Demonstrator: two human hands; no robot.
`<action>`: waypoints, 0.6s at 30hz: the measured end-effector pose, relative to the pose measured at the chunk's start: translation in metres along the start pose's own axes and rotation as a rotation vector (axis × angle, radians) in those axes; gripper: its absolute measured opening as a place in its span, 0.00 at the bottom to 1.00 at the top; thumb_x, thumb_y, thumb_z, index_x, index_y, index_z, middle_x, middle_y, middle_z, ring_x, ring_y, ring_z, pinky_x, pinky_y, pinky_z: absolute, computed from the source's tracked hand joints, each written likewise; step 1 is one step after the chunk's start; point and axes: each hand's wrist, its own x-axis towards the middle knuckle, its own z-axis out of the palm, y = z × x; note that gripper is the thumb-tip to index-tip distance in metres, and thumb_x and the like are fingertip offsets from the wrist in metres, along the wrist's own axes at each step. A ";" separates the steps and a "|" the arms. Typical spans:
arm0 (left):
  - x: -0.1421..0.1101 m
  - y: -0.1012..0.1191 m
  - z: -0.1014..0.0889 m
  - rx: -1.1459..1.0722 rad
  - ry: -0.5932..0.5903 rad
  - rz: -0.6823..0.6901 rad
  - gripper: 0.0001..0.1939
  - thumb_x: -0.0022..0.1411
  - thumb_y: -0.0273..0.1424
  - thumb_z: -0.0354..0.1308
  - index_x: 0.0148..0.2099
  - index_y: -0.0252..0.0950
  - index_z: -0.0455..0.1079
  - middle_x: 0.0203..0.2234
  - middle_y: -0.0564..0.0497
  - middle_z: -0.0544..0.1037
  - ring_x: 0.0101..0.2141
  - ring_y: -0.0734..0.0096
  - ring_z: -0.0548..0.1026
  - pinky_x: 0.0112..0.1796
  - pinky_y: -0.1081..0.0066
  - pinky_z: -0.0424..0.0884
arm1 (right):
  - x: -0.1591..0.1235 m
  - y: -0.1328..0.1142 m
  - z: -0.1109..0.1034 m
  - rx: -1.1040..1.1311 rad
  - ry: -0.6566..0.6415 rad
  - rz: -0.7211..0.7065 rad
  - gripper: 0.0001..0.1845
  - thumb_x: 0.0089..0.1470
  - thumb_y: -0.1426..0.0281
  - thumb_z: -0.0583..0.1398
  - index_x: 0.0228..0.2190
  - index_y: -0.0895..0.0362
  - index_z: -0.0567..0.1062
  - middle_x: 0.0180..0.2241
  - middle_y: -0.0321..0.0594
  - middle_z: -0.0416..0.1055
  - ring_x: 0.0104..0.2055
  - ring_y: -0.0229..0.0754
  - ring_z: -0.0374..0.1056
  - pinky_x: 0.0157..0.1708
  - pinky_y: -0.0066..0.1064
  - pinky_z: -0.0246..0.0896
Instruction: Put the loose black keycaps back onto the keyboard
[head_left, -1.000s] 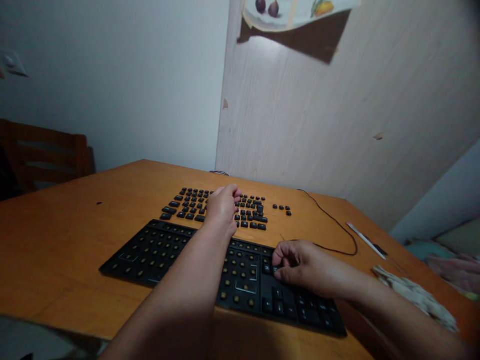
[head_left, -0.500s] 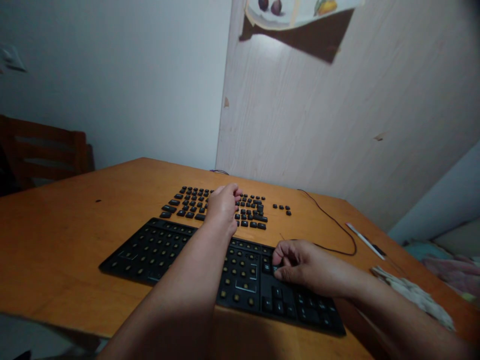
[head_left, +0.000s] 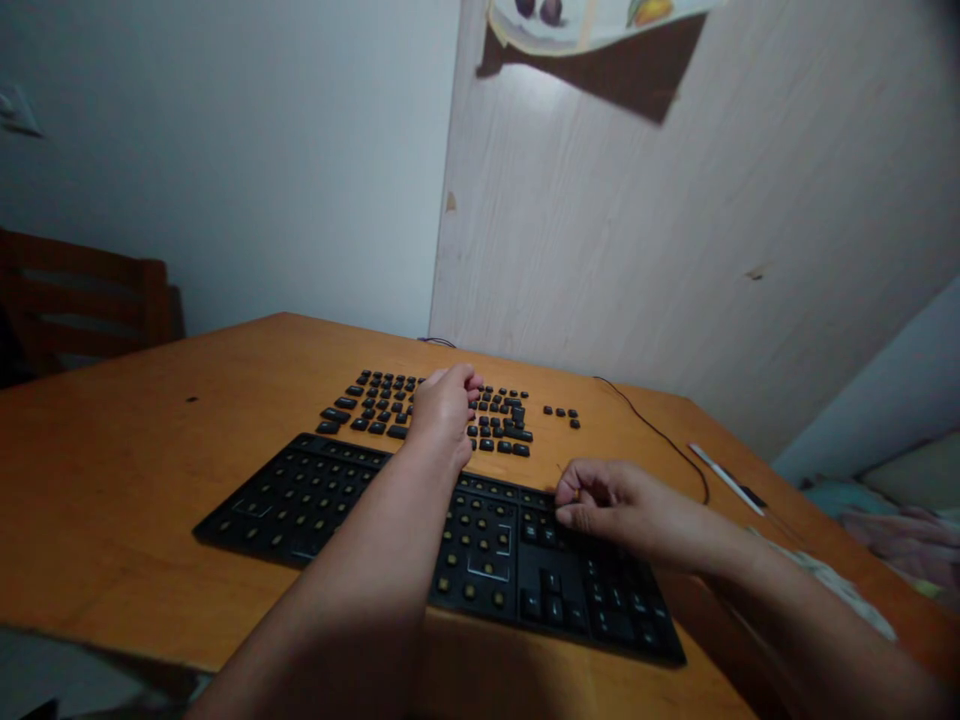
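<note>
Fingers (head_left: 571, 479) of the right hand (head_left: 630, 512): thumb and index tips nearly together; whether a keycap is clamped between them cannot be determined. Change: the tips have shifted toward the far edge of the keyboard (head_left: 532, 567), exposing the seated keys (head_left: 529, 531) just nearer than the tips. The point of work is therefore judged to be the top row. Keyboard: beneath the fingers, extending leftward, where bare key mounts (head_left: 463, 520) show. Left hand (head_left: 444, 402): left of and beyond these fingers, over the loose keycaps (head_left: 397, 431), position unchanged; its fingers are curled, contents hidden. Four separate keycaps (head_left: 560, 412) lie directly beyond the right fingertips. Cord (head_left: 646, 424): beyond and right.
</note>
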 end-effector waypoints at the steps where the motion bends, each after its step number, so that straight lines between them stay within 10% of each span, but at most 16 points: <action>1: 0.000 0.000 0.000 -0.002 0.000 0.001 0.08 0.48 0.33 0.58 0.30 0.34 0.71 0.28 0.48 0.77 0.26 0.76 0.70 0.24 0.77 0.58 | 0.000 0.000 0.001 0.001 0.004 -0.002 0.09 0.54 0.65 0.61 0.32 0.58 0.70 0.20 0.29 0.60 0.21 0.31 0.53 0.20 0.22 0.46; 18: 0.002 -0.004 0.000 -0.011 -0.012 0.013 0.06 0.48 0.32 0.59 0.29 0.34 0.70 0.29 0.48 0.77 0.27 0.77 0.70 0.22 0.78 0.57 | 0.006 0.002 0.011 -0.174 -0.026 -0.022 0.04 0.52 0.70 0.60 0.30 0.57 0.74 0.21 0.31 0.65 0.23 0.32 0.57 0.21 0.23 0.49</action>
